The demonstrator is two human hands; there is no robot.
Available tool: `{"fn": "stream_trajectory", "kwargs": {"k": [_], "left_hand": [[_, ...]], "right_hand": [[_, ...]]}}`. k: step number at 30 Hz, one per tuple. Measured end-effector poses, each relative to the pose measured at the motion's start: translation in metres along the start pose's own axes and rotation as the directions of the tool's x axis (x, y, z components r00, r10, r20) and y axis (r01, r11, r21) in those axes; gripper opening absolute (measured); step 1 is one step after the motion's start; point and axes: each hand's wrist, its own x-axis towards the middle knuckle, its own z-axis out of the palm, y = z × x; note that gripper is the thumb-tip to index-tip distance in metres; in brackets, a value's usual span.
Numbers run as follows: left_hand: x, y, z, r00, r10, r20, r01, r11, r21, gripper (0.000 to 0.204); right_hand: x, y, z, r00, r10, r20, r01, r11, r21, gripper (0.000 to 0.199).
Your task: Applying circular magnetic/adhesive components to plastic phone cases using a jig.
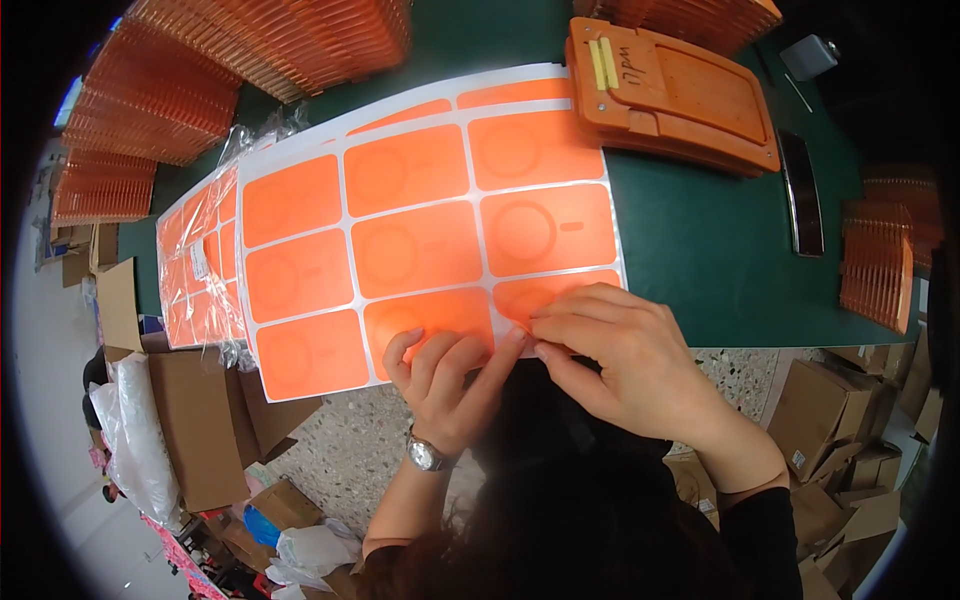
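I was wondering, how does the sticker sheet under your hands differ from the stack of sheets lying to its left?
The sticker sheet is single, bare and lies uppermost, while the stack of sheets is wrapped in clear plastic and partly tucked beneath it. The left hand and right hand touch the sheet's near edge; nothing touches the stack. Both show orange rounded stickers on white backing and rest on the green table.
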Motion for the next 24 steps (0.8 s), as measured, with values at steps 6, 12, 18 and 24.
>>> {"fn": "stream_trajectory", "kwargs": {"k": [6, 12, 18, 24], "left_hand": [[-0.003, -0.003, 0.000, 0.998, 0.036, 0.043, -0.034, 0.999, -0.034, 0.036], [-0.005, -0.002, 0.002, 0.993, 0.069, 0.093, -0.063, 0.996, -0.067, 0.037], [0.001, -0.007, -0.016, 0.933, 0.019, 0.361, -0.017, 1.000, -0.007, 0.036], [0.079, -0.035, -0.027, 0.903, -0.025, 0.428, 0.120, 0.973, -0.196, 0.047]], "right_hand": [[-0.014, 0.011, 0.005, 0.994, -0.057, -0.094, 0.055, 0.998, -0.025, 0.016], [-0.001, 0.018, -0.018, 0.988, 0.103, -0.111, -0.093, 0.991, 0.095, 0.014], [0.048, 0.046, -0.136, 0.891, -0.026, -0.454, -0.043, 0.989, -0.141, 0.006], [0.081, 0.099, -0.210, 0.901, -0.067, -0.429, -0.176, 0.846, -0.503, 0.014]]}}
